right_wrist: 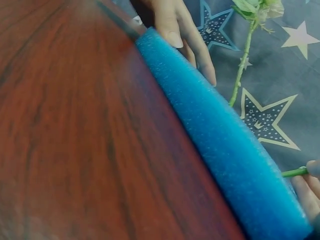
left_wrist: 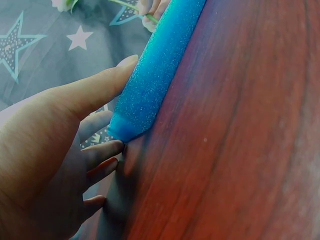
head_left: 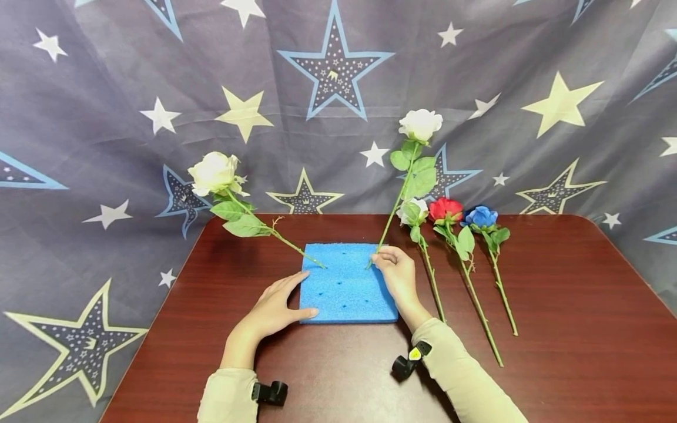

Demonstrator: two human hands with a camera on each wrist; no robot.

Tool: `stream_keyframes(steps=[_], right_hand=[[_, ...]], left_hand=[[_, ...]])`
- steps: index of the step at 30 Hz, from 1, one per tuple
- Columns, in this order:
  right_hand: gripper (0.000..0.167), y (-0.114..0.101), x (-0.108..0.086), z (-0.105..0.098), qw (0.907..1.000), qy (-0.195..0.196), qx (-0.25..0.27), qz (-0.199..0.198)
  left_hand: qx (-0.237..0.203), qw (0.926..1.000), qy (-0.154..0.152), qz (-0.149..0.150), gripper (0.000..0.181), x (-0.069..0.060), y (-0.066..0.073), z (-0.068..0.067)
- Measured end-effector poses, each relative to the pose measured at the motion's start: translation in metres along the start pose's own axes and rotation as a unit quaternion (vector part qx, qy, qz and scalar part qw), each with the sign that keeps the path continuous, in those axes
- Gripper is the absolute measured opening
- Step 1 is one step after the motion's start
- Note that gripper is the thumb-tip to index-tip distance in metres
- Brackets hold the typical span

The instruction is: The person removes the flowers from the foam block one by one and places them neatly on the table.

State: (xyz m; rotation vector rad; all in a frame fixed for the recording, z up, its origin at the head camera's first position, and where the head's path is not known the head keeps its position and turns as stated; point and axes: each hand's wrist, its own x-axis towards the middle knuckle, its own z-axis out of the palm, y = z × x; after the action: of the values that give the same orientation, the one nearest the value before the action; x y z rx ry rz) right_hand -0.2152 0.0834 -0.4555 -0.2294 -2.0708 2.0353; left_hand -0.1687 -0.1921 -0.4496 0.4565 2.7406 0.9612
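Observation:
A blue foam block (head_left: 351,294) with several small holes lies on the table. My left hand (head_left: 272,308) rests on its left edge, thumb on top near the front corner; the left wrist view shows the thumb on the foam (left_wrist: 150,85) and the other fingers spread. My right hand (head_left: 398,276) pinches the lower stem of a white rose (head_left: 420,125) at the block's back right, the stem end at the foam. A second white rose (head_left: 214,173) stands in the block's back left, leaning left. In the right wrist view, my right fingertips (right_wrist: 306,192) hold the green stem (right_wrist: 295,172).
On the table (head_left: 571,329), right of the block, lie a smaller white rose (head_left: 412,211), a red rose (head_left: 446,209) and a blue rose (head_left: 481,217), stems toward the front. A grey curtain (head_left: 127,70) with stars hangs behind.

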Motion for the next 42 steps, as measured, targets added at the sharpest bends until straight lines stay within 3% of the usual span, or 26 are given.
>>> stream_keyframes(steps=[5,11,15,27,42], right_hand=[[0.023,-0.001,-0.003,0.001,0.9999,-0.004,0.012,0.002],[0.023,-0.027,-0.017,0.000,0.9999,-0.009,0.013,-0.006],[0.021,-0.033,-0.022,0.000,0.9997,-0.002,0.019,-0.016],[0.020,0.003,-0.004,-0.001,0.9977,0.009,0.056,-0.036],[0.020,0.006,-0.003,0.000,0.9956,0.017,0.072,-0.057]], left_hand=[[0.002,1.0000,0.000,-0.002,0.090,-0.001,-0.002,0.000],[0.000,1.0000,0.002,-0.002,0.089,-0.001,-0.001,0.000],[0.000,1.0000,0.002,-0.001,0.089,-0.001,0.000,0.000],[-0.001,1.0000,0.001,-0.008,0.089,-0.001,0.001,0.000],[-0.001,1.0000,-0.001,-0.003,0.088,0.000,0.003,-0.001]])
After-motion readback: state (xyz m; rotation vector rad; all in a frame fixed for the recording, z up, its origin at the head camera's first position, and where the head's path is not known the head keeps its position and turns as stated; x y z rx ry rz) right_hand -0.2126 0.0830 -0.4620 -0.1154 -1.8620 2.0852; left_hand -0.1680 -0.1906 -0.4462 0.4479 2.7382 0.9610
